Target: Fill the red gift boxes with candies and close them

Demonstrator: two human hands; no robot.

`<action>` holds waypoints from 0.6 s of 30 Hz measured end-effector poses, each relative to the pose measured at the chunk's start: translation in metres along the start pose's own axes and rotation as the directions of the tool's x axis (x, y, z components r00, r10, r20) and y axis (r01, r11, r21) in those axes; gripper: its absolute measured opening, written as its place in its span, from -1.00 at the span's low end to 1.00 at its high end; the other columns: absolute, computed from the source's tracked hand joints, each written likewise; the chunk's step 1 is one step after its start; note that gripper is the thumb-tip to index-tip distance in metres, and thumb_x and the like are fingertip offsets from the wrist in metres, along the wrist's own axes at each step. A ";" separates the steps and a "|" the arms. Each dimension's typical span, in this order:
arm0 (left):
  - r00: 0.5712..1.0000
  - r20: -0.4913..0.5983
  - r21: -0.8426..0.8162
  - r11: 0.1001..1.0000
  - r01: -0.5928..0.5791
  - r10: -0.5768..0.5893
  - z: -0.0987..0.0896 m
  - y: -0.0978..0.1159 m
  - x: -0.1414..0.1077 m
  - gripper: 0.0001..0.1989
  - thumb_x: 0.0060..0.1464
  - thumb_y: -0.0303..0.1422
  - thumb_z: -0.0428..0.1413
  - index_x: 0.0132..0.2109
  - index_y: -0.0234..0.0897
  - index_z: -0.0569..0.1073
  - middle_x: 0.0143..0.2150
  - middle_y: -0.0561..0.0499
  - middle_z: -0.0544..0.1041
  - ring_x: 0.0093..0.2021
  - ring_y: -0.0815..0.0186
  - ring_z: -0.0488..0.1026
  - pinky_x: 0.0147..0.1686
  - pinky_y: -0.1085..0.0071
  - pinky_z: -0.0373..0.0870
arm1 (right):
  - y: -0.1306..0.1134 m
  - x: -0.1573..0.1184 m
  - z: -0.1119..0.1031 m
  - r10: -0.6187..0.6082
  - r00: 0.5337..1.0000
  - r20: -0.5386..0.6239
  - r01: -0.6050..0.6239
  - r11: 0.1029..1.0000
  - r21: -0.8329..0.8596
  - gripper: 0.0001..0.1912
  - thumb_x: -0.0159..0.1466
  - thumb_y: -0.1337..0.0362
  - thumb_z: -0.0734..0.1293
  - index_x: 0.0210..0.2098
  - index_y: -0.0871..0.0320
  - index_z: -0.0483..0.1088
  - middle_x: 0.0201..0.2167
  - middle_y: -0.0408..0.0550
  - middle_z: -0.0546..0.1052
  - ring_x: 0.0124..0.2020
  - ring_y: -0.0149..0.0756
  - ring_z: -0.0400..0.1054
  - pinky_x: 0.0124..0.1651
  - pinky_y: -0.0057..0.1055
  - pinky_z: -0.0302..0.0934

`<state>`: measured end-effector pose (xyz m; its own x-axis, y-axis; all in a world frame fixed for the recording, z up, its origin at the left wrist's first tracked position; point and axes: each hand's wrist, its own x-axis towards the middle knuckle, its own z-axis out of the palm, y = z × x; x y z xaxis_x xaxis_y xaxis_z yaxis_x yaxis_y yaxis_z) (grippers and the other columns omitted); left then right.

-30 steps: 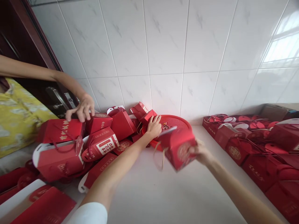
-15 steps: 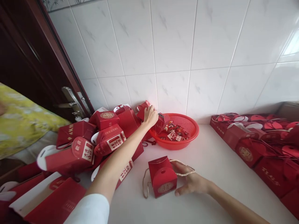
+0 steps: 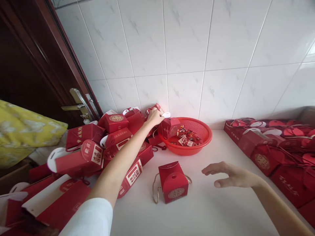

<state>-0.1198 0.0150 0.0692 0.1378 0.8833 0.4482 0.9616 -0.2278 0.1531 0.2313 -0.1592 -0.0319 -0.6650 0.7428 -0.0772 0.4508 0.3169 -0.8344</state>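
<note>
My left hand (image 3: 155,117) reaches across to the back of the pile, its fingers closed at the top of a red gift box (image 3: 170,127) that leans over the basket's left rim. A white tab shows by its thumb; the fingertips are partly hidden. My right hand (image 3: 227,175) hovers over the table with fingers apart and nothing in it. To its left a small red gift box (image 3: 175,183) with twisted cord handles stands upright, apart from both hands. Small red packets (image 3: 188,138) lie in the red plastic basket (image 3: 189,150).
Several red gift boxes (image 3: 78,160) are heaped on the left, some tipped over. On the right, red boxes with cords (image 3: 263,160) stand in packed rows. A tiled wall (image 3: 184,49) closes off the back, and a dark door (image 3: 29,59) is at the left beside yellow cloth (image 3: 27,127).
My right hand has let go of the small box's cord and moved right, away from it. My left hand has stayed at the back boxes, where a white tab now shows.
</note>
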 end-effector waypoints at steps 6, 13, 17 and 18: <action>1.000 -0.013 -0.068 0.998 -0.013 0.012 0.001 -0.009 0.001 -0.83 0.07 -0.41 0.15 -0.43 -0.25 0.60 -0.19 -0.12 0.47 0.14 0.06 0.34 0.15 0.21 0.30 | 0.000 0.010 0.007 -0.030 0.984 -0.175 0.064 0.980 0.189 -0.54 0.19 -0.09 0.43 -0.07 0.09 0.55 -0.08 0.09 0.61 -0.07 -0.04 0.53 0.06 -0.05 0.42; 1.000 0.014 -0.120 0.992 0.027 -0.026 -0.001 -0.012 -0.001 -0.83 0.04 -0.35 0.20 -0.48 -0.25 0.57 -0.31 -0.08 0.53 0.05 0.04 0.38 0.00 0.27 0.33 | 0.015 0.046 0.021 -0.217 0.770 -0.600 0.141 0.975 -0.172 -0.59 0.29 -0.01 0.32 0.04 0.04 0.44 -0.06 0.08 0.55 -0.07 -0.04 0.47 0.06 0.02 0.37; 0.996 0.066 -0.109 0.992 0.068 -0.061 -0.005 -0.007 -0.003 -0.66 0.07 -0.32 0.17 -0.65 -0.24 0.41 -0.59 0.02 0.38 -0.32 0.18 0.42 -0.28 0.35 0.27 | 0.019 0.065 0.026 -0.387 0.677 -0.626 0.007 0.854 -0.520 -0.63 0.31 0.12 0.28 0.08 0.03 0.43 0.04 0.16 0.47 0.08 0.08 0.37 0.11 0.09 0.27; 0.995 0.073 -0.104 0.991 0.080 -0.073 -0.006 -0.006 -0.005 -0.64 0.07 -0.31 0.16 -0.65 -0.23 0.39 -0.62 0.03 0.34 -0.39 0.21 0.39 -0.33 0.35 0.23 | 0.019 0.068 0.025 -0.407 0.672 -0.619 -0.028 0.821 -0.570 -0.63 0.31 0.13 0.28 0.08 0.04 0.43 0.10 0.19 0.43 0.12 0.11 0.33 0.13 0.11 0.24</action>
<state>-0.1275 0.0098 0.0715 0.0841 0.9251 0.3703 0.9396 -0.1973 0.2795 0.1792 -0.1176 -0.0666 -0.2617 0.7351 0.6254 0.7282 0.5756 -0.3719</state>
